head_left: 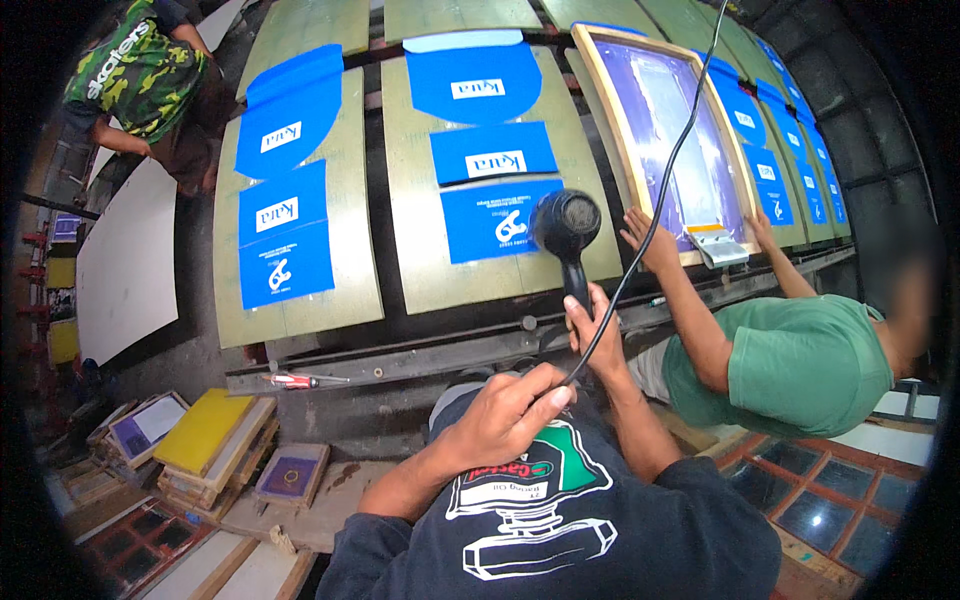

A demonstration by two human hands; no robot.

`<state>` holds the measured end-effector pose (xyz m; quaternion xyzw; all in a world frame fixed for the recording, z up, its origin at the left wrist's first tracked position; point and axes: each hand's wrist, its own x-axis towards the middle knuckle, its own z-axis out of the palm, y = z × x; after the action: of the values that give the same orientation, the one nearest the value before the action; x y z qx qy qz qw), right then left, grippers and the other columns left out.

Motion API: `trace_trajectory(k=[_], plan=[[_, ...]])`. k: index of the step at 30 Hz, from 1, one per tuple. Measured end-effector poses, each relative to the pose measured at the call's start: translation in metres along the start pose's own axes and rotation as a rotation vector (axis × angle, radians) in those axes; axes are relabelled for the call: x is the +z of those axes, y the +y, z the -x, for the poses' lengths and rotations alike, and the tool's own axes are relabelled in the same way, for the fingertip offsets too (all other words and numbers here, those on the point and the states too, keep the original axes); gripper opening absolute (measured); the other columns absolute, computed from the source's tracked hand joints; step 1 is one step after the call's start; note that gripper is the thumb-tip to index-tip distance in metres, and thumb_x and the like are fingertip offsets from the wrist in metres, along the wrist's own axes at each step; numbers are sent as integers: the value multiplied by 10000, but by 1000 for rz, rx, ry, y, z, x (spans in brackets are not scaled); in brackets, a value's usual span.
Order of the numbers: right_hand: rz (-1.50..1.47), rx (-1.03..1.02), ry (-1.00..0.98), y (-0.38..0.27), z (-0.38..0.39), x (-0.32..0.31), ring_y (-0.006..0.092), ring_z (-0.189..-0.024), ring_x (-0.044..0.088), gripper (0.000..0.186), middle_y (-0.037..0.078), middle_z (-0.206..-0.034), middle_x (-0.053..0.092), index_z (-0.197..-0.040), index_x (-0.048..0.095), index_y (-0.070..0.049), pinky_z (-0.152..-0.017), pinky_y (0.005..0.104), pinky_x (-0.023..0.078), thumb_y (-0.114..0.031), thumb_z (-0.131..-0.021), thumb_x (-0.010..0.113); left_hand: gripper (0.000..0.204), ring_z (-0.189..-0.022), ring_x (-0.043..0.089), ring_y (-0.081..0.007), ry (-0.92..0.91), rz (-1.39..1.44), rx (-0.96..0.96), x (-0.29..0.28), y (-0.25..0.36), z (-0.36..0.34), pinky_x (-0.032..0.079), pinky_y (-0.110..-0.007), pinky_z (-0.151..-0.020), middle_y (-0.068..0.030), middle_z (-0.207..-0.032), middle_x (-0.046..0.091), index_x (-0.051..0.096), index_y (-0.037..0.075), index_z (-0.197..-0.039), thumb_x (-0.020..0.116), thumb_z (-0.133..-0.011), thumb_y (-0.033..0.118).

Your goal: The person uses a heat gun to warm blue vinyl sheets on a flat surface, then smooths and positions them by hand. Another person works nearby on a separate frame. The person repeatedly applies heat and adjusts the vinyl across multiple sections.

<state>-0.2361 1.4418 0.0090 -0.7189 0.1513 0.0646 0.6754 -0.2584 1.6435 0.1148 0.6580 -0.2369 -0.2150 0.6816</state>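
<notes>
A black hair dryer [568, 228] is upright in my right hand [600, 335], its fingers wrapped round the handle. The grille side of the dryer shows, over the right edge of a board. My left hand [512, 412] is in front of my chest, closed on the black power cord [655, 215], which runs up to the top right. Beyond the dryer, blue pieces with white print [490, 222] lie flat on the middle olive board [410, 245]. More blue printed pieces [283, 235] lie on the board [235, 320] to its left.
At right, a person in a green shirt [800, 360] has both hands on a wooden-framed screen [655, 120] with a squeegee [718, 246]. Another person [140, 75] bends at far left. A screwdriver [300, 381] lies on the metal rail [420, 365]. Stacked frames [215, 450] stand lower left.
</notes>
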Motion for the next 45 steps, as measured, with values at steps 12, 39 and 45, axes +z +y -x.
trace_trajectory(k=[12,39,45], plan=[[-64,29,-6,9,11,3,49,-443,424,246,-30,-620,473,-1075,511,-32,-376,199,339,-232,-947,571,182,-556,590,-228,40,6,-26,14,0,26,420,-337,-530,-126,-661,573,593,-10,-988,514,-958,151],[-273,-203,107,-58,-55,469,78,-427,461,236,9,-629,511,-902,515,-66,-374,228,373,-294,-952,550,258,-581,473,-178,158,-57,152,-361,4,181,392,-342,-575,-105,-638,498,539,-5,-849,425,-994,176],[-346,-239,189,-67,-114,536,69,-433,458,214,1,-622,507,-907,513,-76,-389,215,368,-271,-936,594,232,-599,529,-303,-1,-161,186,-445,6,165,414,-383,-602,-169,-680,523,527,-23,-874,434,-988,157]])
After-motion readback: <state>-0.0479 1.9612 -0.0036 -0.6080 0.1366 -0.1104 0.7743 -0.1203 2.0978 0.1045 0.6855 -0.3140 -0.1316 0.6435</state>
